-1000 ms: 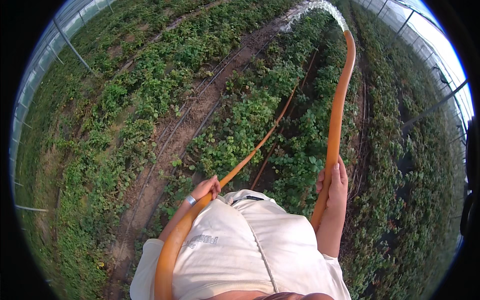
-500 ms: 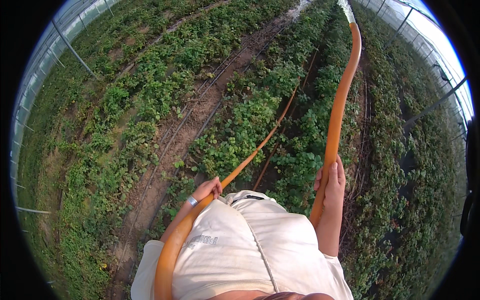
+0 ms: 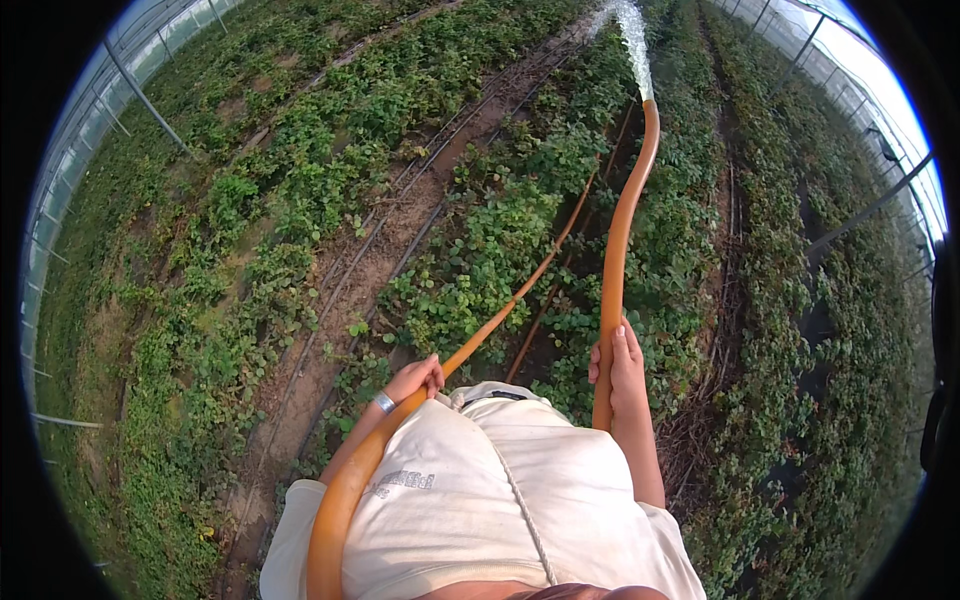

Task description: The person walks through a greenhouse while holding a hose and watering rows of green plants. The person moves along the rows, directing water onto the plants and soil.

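A thick orange hose (image 3: 622, 220) reaches forward on my right, and a stream of water (image 3: 632, 42) gushes from its far end. My right hand (image 3: 622, 362) is closed around this length, just ahead of my body. Another length of orange hose comes back from the plants to my left side and up along my left shoulder. There my left hand (image 3: 415, 378), with a silvery band at the wrist, is wrapped on the hose by my waist. My body hides how the two lengths join.
Rows of leafy green plants (image 3: 490, 230) spread on both sides. Between them run bare soil strips (image 3: 340, 290) with thin dark pipes (image 3: 420, 232). Slanting metal poles (image 3: 148, 95) of a covered growing tunnel stand at left and right.
My right hand has moved left with the hose. The hose's far end has swung left and nearer, and more of the water stream shows. My left hand has stayed put.
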Demonstrator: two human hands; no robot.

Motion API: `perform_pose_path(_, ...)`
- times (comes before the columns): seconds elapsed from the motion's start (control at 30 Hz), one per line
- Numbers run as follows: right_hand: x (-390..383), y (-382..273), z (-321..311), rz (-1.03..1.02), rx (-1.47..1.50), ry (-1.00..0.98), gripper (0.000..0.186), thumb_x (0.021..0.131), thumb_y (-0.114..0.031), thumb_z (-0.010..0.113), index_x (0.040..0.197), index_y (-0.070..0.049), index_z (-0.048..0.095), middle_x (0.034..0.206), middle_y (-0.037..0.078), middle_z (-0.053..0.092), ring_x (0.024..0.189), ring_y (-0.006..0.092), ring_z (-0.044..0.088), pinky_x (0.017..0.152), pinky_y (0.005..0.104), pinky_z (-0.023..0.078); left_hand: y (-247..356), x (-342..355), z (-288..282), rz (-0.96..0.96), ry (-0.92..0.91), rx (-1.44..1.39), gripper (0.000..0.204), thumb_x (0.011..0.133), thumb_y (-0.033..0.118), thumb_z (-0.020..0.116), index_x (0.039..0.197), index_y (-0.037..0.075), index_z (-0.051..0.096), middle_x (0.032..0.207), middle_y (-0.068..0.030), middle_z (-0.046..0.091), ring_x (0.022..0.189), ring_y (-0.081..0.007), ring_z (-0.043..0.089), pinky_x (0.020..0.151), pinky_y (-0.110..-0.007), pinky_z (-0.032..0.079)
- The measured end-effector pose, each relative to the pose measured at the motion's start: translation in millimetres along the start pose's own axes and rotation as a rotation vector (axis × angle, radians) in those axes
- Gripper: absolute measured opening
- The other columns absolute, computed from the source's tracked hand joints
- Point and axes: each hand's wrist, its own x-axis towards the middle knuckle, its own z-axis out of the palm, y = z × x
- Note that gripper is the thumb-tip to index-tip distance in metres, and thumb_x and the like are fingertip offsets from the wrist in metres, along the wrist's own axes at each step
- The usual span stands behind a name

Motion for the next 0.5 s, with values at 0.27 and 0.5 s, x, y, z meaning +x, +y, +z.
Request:
perform_pose_path(0.27,2,16,6,0.076,0.002,-0.057,0.046,0.105,-0.034,0.046,0.147,-0.016,0.042,0.07,0.003,0.055,0.054,0.0118,0.052,0.049,0.0264,0.047,1,0,1,0.007,-0.007,0.02,0.057,0.107,0.046,0.031,0.081,0.004,0.061,0.064,-0.0013,0.057,0.054,-0.0089,0.057,0.056,-0.022,0.048)
perform_pose_path(0.5,4,31,8,0.16,-0.034,-0.082,0.046,0.105,-0.034,0.045,0.147,-0.015,0.04,0.07,0.004,0.055,0.052,0.012,0.051,0.048,0.0266,0.046,-1,0,0,0.013,-0.015,0.011,0.056,0.107,0.045,0.031,0.082,0.004,0.061,0.066,-0.0016,0.058,0.054,-0.009,0.056,0.056,-0.022,0.047)
